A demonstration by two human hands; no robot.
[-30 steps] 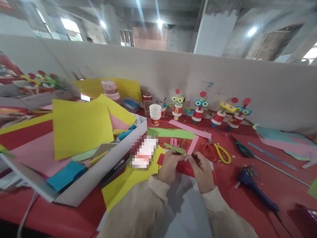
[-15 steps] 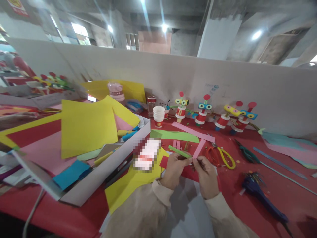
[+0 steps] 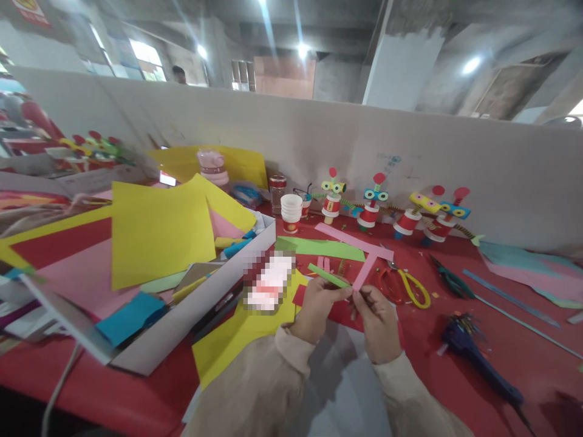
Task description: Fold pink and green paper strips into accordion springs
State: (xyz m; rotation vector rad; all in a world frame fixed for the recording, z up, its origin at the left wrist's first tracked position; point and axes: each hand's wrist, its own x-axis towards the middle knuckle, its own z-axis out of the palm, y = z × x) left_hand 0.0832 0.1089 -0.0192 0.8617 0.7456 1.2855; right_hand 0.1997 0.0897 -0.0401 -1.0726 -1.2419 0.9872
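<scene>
Pink strip point(image 3: 365, 273) — end hidden btwn fingertips point(image 3: 357, 297), wall scrawl point(image 3: 392, 162) illeg.

Lit coolly from overhead, flaring in streaks by a ceiling lamp point(image 3: 302, 51), glaring white at the window point(image 3: 148, 59)! Dropping soft shadows onto the pale sheet point(image 3: 339, 388), blurring and stretching toward the edges.

This is looking like a craft workshop occupying a large, unfinished hall: bare concrete is showing across the ceiling point(image 3: 337, 24), a thick pillar point(image 3: 403, 73) is rising behind a long pale partition point(image 3: 300, 130), and bright lamps point(image 3: 303, 51) are shining overhead. A red-covered table point(image 3: 428, 347) is serving as the bench. Coloured sheets point(image 3: 161, 233) are spilling from a white box point(image 3: 182, 318), while scissors point(image 3: 403, 278), pliers point(image 3: 458, 282) and what is looking like a glue gun point(image 3: 478, 358) are lying nearby. Handmade paper-cup figures point(image 3: 331, 205) are standing along the partition, and similar ones are showing further left.
</scene>
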